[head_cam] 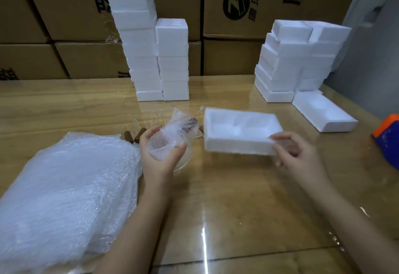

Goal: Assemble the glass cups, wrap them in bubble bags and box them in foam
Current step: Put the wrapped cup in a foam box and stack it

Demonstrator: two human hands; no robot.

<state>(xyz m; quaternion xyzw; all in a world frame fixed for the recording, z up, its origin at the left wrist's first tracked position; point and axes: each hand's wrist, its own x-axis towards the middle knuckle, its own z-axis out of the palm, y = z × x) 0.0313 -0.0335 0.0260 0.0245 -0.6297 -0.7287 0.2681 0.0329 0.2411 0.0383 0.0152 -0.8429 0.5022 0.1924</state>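
Fingers (149, 134) of the left hand (160, 157) were curled round a wrapped glass cup (174, 130), held up just over the counter (237, 198). I think the cup could slip out, because a bubble bag is smooth and the grip looked soft, not tight. If it fell, it could hit the hard counter or the bare glass cups (149, 118) that stood right behind it. The loose top of the bag stuck up, so it might catch on the edge of the foam tray (239, 132) on the way in. The tray could also tip, because only one corner of it was held. The left thumb sat on the near side of the cup and the other fingers on the far side, about half closed. The right hand (295, 150) was at the near right corner of the foam tray. Its fingers were bent and seemed to pinch that corner, with the thumb lower down. Both hollows in the tray looked empty. A big pile of bubble bags (69, 187) lay to the left. White foam stacks (149, 46) stood at the back in front of cardboard boxes (259, 3).
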